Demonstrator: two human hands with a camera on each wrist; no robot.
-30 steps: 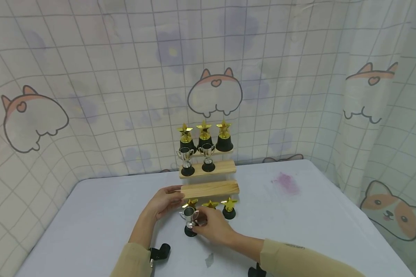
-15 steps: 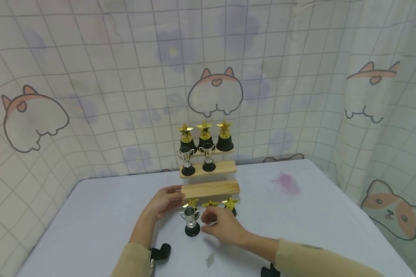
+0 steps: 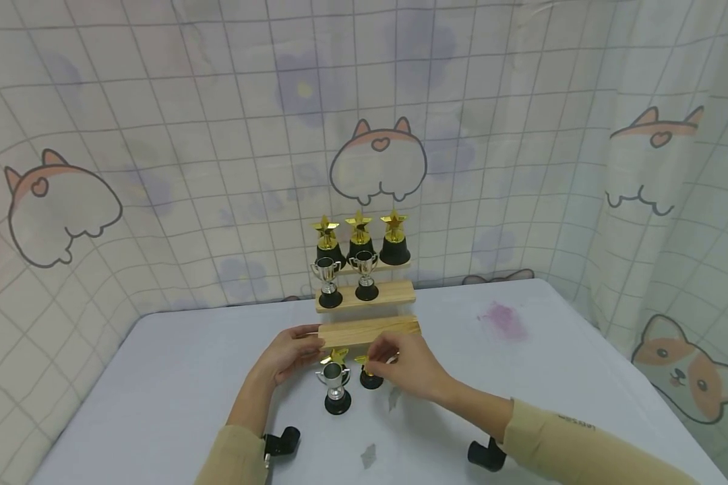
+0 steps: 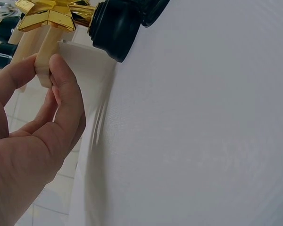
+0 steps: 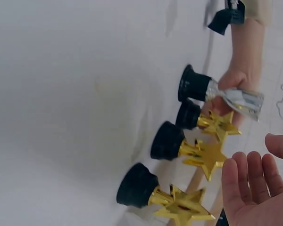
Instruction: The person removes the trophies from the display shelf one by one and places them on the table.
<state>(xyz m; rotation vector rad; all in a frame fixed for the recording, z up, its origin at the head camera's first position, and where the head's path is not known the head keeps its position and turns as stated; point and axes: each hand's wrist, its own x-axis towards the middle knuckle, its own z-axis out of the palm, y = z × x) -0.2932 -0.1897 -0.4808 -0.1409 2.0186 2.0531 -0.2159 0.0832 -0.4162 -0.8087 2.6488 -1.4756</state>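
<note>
My left hand [image 3: 288, 353] pinches the left end of the lowest wooden shelf board [image 3: 369, 331] between thumb and fingers, plainest in the left wrist view. A silver cup trophy [image 3: 336, 387] on a black base stands upright on the table in front. Behind it are small gold star trophies, the middle star trophy [image 3: 371, 380] partly covered by my right hand [image 3: 409, 367] in the head view. The right wrist view has that hand's fingers [image 5: 257, 172] loosely extended, thumb apart, holding nothing, close to the stars. The right-end star trophy [image 5: 181, 207] is mostly hidden in the head view.
Two silver cups [image 3: 366, 273] stand on the middle shelf board [image 3: 394, 294]. Three larger gold star trophies [image 3: 394, 241] line the top board. A white table [image 3: 188, 377] extends around, with a patterned curtain [image 3: 218, 135] behind it. Black devices [image 3: 282, 441] sit at the wrists.
My right hand has let go of the silver cup and moved right and farther back to the star trophies. The cup stays standing on the table. My left hand keeps its grip on the board.
</note>
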